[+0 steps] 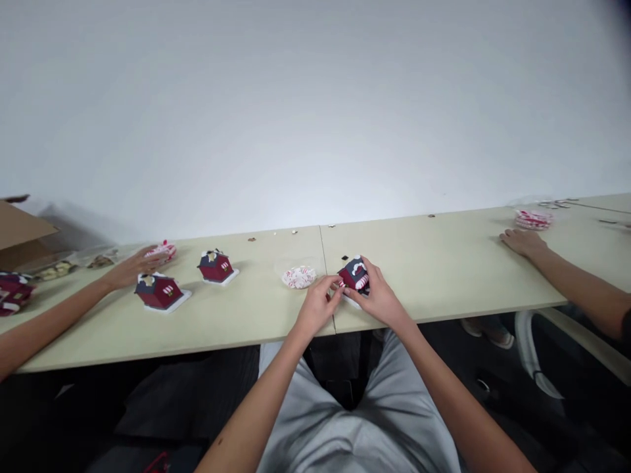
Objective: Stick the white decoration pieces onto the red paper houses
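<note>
A small red toy house [348, 279] with a dark roof, white trim and a white base stands on the table in front of me. My right hand [378, 294] wraps round its right side, thumb across the front. Close against the house's left front, my left hand [320, 302] is closed in a pinch, with a small red-and-white striped piece [341, 284] at its fingertips. Just left of the house lies a clear bag of red-and-white pieces [298, 276]. The fingers partly hide the house's lower front.
Two similar houses [215, 267] stand to the left, near a co-worker's hand [129, 268] at a red-and-white bundle. Another co-worker's hand [525, 243] rests at right beside a bag of striped pieces [533, 219]. A cardboard box [24, 226] sits far left. Small bits lie along the back edge.
</note>
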### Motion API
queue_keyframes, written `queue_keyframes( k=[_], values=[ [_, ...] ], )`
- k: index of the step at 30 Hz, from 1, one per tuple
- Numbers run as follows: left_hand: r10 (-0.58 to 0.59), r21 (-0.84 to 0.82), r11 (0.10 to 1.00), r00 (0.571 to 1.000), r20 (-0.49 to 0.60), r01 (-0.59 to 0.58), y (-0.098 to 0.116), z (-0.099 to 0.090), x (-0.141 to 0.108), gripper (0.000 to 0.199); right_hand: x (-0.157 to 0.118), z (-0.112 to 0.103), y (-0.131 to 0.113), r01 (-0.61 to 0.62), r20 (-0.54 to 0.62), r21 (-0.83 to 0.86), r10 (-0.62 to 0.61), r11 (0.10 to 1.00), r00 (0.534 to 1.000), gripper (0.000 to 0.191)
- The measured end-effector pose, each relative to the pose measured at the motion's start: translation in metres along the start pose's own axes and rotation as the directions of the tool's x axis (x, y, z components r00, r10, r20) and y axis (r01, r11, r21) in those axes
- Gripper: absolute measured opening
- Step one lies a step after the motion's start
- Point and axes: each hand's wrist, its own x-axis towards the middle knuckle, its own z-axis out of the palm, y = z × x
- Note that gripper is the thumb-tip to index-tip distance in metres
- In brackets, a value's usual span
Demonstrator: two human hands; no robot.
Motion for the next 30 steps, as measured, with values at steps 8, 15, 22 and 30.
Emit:
queue_keyframes(
  k=[8, 15, 22, 30],
  values=[
    [-0.013, -0.028, 1.0, 0.999, -0.031, 0.012, 0.0005, -0.0006, 0.0009, 0.017, -0.0007, 0.0003, 0.001, 0.023, -0.007, -0.008, -0.023, 1.0, 1.0, 0.092],
    [0.046, 0.03, 0.999, 0.996, -0.071, -0.044, -0.0033, -0.0013, 0.0027, 0.022, -0.0021, -0.001, 0.0014, 0.031, -0.006, -0.022, -0.031, 0.999, 0.999, 0.091],
    [0.126, 0.237, 0.963, 0.992, 0.015, -0.126, 0.0005, 0.0015, -0.0013, 0.018, -0.0027, -0.0024, -0.0001, 0.023, -0.002, -0.016, -0.023, 1.0, 1.0, 0.088],
    [0.128, 0.229, 0.965, 0.992, 0.022, -0.129, 0.0012, 0.0002, -0.0025, 0.015, -0.003, -0.0021, -0.0003, 0.003, -0.008, 0.001, -0.003, 1.0, 1.0, 0.09]
  ],
)
